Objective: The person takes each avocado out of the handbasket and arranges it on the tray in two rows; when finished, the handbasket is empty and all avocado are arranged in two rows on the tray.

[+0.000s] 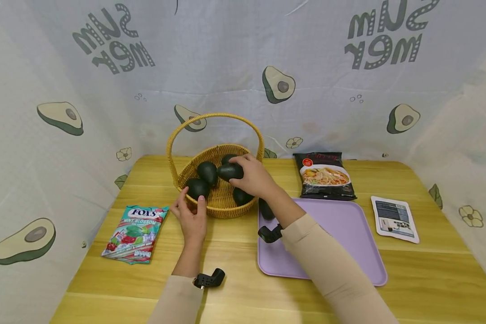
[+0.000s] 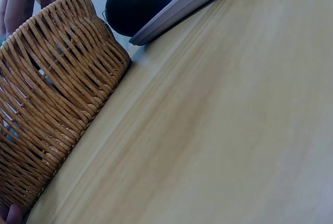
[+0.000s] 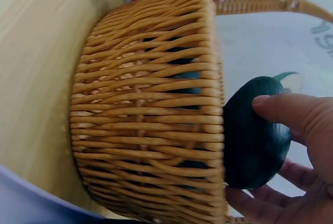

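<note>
Gripping a dark green, egg-shaped avocado (image 1: 229, 171) with curled fingers and thumb, the right hand (image 1: 254, 176) is holding it just above the round woven wicker basket (image 1: 220, 208). Three more avocados are lying below and beside the grip, inside the basket; another (image 2: 139, 3) is resting on the lilac plastic tray (image 1: 344, 225) behind the wrist. The left hand (image 1: 192, 216) is pressing the near rim, thumb up. Judged best: keeping the basket braced while lifting the fruit straight clear of the rim
</note>
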{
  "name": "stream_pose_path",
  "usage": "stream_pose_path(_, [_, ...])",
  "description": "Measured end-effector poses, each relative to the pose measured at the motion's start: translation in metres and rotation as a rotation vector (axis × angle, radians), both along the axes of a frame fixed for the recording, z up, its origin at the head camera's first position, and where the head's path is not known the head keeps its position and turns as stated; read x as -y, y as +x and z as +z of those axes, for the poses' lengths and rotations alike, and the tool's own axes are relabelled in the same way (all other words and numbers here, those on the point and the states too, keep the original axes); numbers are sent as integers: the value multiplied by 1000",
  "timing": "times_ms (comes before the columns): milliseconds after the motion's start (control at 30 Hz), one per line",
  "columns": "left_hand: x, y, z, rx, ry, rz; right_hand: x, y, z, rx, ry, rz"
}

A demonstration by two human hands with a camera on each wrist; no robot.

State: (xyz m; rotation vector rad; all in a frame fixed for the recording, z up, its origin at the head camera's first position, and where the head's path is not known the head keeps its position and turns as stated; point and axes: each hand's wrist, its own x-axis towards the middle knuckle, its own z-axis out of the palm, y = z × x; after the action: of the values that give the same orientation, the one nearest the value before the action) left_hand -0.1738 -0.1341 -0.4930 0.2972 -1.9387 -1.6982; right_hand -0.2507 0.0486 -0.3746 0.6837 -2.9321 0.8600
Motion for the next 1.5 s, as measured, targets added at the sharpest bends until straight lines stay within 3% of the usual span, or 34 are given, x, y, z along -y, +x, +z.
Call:
stream_pose_path(400, [-1,1,1,-6,-10,-12,-26,30,22,-23,-88,-69])
stream_pose_path(767, [-1,2,1,18,17,-22,-57,53,24,-34,-134,-160])
stream_pose_path(867, [-2,5,6,18,22,-32,-67,60,23,-44,-158,-196])
stream_pose_path(1100, [-9,18,33,2,5,-26,-91,74,14,4,-200,-263])
stream_pose_path(1500, [-10,19,36,-10,11,-29,-137,85,-12,96,-246,-381])
